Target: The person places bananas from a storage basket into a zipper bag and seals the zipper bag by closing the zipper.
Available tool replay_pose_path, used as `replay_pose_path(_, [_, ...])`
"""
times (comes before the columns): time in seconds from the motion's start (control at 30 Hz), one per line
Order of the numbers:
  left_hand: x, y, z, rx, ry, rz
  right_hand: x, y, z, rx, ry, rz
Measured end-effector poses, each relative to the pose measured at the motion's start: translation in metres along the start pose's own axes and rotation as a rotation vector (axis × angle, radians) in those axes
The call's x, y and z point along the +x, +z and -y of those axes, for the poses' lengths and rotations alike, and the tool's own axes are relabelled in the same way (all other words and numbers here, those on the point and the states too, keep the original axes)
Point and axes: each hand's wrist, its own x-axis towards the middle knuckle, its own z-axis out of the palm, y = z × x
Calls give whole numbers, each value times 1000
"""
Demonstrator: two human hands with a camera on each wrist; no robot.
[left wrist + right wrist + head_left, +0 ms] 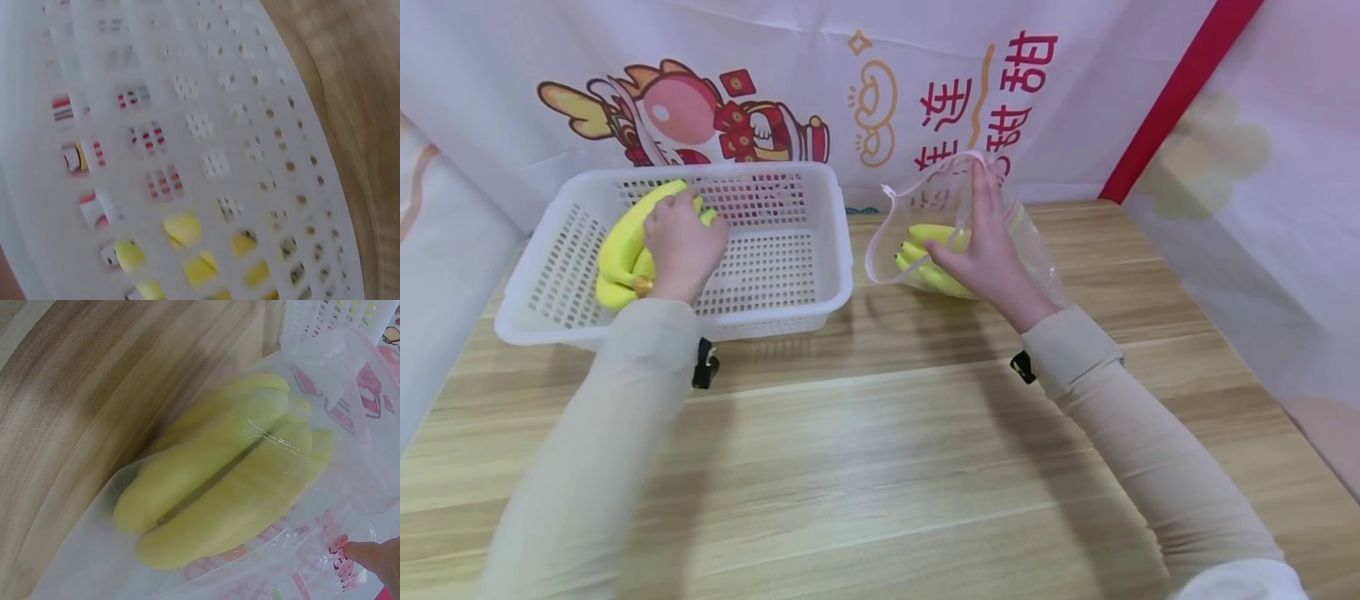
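My left hand (687, 237) reaches into the white basket, its fingers curled over a bunch of yellow bananas (623, 242) at the basket's left side. In the left wrist view, bits of yellow banana (200, 270) show through the basket's holes, and the fingers are out of sight. Against a clear zip bag (1028, 242) my right hand (988, 237) stands with fingers straight up to the rim and thumb spread away. The bag's mouth gapes toward the basket. Inside lies another bunch of bananas (219, 469), seen blurred through the plastic.
The white perforated basket (775, 321) stands at the back left of the wooden table (865, 467). Behind it hangs a white printed cloth (880, 50) with a red strip (1180, 100) at the right.
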Motion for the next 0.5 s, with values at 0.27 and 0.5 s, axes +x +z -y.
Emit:
replay_pose_path(0.27, [7,-27,34,-19,-157,-60,0,0,-1,13,-12,12])
replay_pose_path(0.5, [7,-42,59,-50,-209,-47,1,0,-2,6,-7,27])
